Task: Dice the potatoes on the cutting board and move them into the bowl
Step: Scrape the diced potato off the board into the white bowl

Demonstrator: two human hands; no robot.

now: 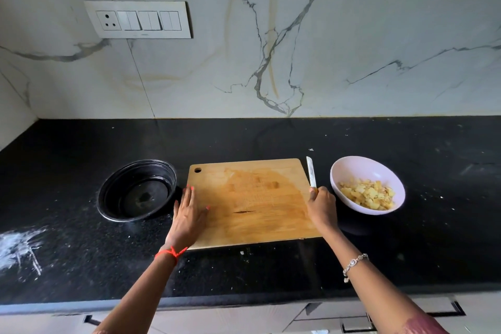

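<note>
- Now the wooden cutting board (252,198) lies flat in the middle of the black counter (271,268), with a darker, wet-looking patch across its top.
- The left hand (188,218) rests on the board's left edge with its fingers straight and flat. It holds nothing. The hand and wrist hide the board's near left corner.
- The right hand (322,209) is at the board's right edge, and its fingers are curled round a knife (311,172).
- Only the pale blade shows, pointing away from the person. The handle is hidden inside the hand, and we see just the back of that hand, so the fingertips are out of sight.
- The potato pieces (368,195) are yellow and cut small. They sit in a heap inside the white bowl (352,164), just to the right of the knife.
- A black bowl (108,198) stands close to the board's left side. Something shiny shows at its bottom, but it is too dark to tell what.
- A white powdery smear (19,247) is on the counter far to the left, cut off by the picture's edge.
- A red thread (170,252) is tied on the left wrist, and a silver bracelet (353,263) is on the right wrist. Both arms are cut off at the bottom.
- Behind the counter is a marble wall (271,35) with a switch plate (138,19).
</note>
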